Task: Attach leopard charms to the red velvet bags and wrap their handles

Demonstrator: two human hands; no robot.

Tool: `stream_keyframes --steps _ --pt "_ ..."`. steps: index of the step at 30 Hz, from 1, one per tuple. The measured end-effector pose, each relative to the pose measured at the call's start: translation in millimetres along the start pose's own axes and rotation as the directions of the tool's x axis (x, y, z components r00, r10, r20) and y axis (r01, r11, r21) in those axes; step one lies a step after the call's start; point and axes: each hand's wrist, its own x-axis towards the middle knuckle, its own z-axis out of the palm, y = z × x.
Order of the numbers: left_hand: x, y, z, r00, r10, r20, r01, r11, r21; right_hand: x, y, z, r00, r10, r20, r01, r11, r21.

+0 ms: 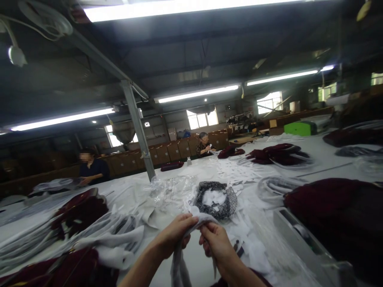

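My left hand [175, 235] pinches a soft light-grey strip [180, 268] between thumb and fingers. Close beside it, my right hand [216, 242] grips the same strip, which arches between the two hands and hangs down below them. What the strip is exactly cannot be made out. Just beyond my fingers sits a black-and-white speckled basket [231, 204] with white scraps inside. To the left lies a pile of light-grey strap-like lengths [113, 237], partly over dark maroon bundles [86, 261].
Clear plastic film [167, 189] and white scraps [236, 171] cover parts of the white table. A grey metal device [302, 235] stands at right beside a large maroon pile [335, 199]. Two people [95, 171] work farther off. A metal post [137, 131] rises left of centre.
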Motion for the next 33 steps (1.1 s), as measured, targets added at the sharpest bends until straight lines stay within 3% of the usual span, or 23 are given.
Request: stream_keyframes --steps 5,8,11,14,19,26,31,33 --pt "4 -2 -5 0.999 0.046 0.014 -0.046 0.998 0.033 -6 -2 -10 0.996 0.015 -0.088 -0.017 1.0 -0.023" --pt "2 0 -9 0.999 0.021 0.026 -0.022 1.0 0.018 -17 -13 -17 0.997 -0.026 0.072 0.021 0.998 0.064" --pt "1 2 -13 0.999 -0.008 0.041 0.008 1.0 -0.022 -30 -30 -24 0.963 -0.064 0.262 0.025 0.989 0.147" --pt "2 3 -16 0.998 -0.005 0.07 0.008 0.999 -0.044 -32 -41 -27 0.937 -0.086 0.338 0.066 0.995 0.071" --pt "1 8 -12 0.996 -0.034 0.086 0.031 0.999 0.03 -8 -46 -21 0.977 -0.176 0.118 0.196 0.964 -0.181" --pt "1 15 -3 0.999 0.011 -0.03 -0.005 0.983 0.182 10 -47 3 0.991 -0.12 -0.066 0.118 0.992 -0.04" --pt "6 18 -8 0.983 0.16 -0.09 -0.099 0.876 0.473 10 -38 11 0.975 -0.197 -0.103 0.201 0.979 0.029" --pt "6 24 -5 0.987 0.14 -0.079 -0.082 0.858 0.508 11 -35 11 0.973 -0.214 -0.089 0.218 0.975 0.036"
